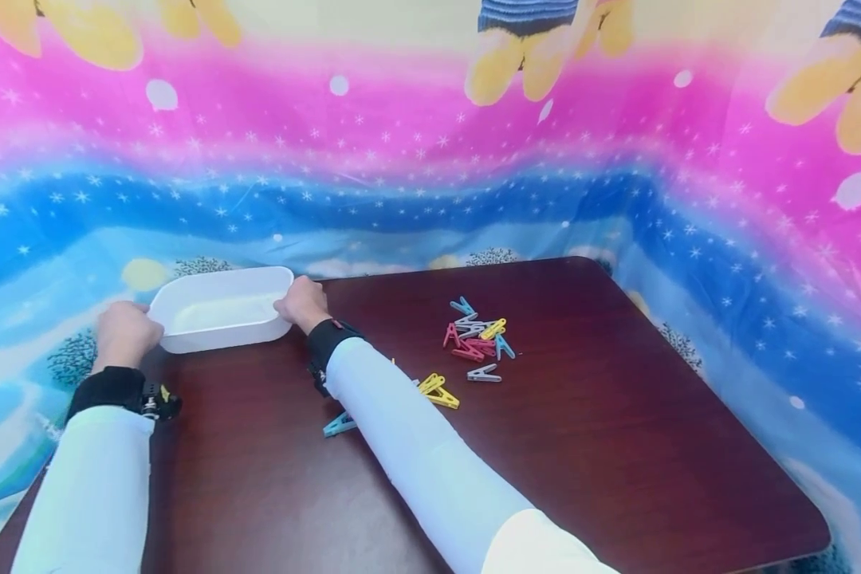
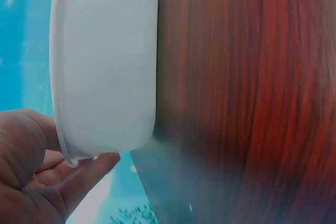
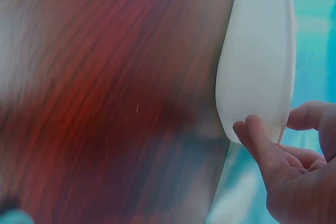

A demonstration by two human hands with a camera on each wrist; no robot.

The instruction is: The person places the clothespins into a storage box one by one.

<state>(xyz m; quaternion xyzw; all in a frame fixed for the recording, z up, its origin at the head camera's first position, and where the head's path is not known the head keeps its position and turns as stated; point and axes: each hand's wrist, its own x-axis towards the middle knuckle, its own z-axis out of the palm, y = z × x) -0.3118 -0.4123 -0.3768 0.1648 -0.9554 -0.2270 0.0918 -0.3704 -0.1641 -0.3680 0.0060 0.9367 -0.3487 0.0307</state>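
Note:
A white plastic basin (image 1: 222, 339) with rounded corners stands at the far left of the table, and nothing is seen inside it. At its left end my left hand (image 1: 125, 331) grips the rim; the left wrist view shows the thumb above and fingers (image 2: 86, 179) beneath the lip. My right hand (image 1: 304, 303) holds the opposite end, its thumb at the rim and its fingers (image 3: 257, 135) against the outer wall in the right wrist view. Several clothespins (image 1: 482, 373) in red, yellow, blue and grey lie in a loose heap right of the basin.
More clothespins, yellow (image 1: 438, 392) and blue (image 1: 340, 425), lie beside my right forearm, which partly hides that group. The dark wooden table (image 1: 617, 446) has rounded corners. A patterned cloth (image 1: 416, 191) hangs behind and along its sides.

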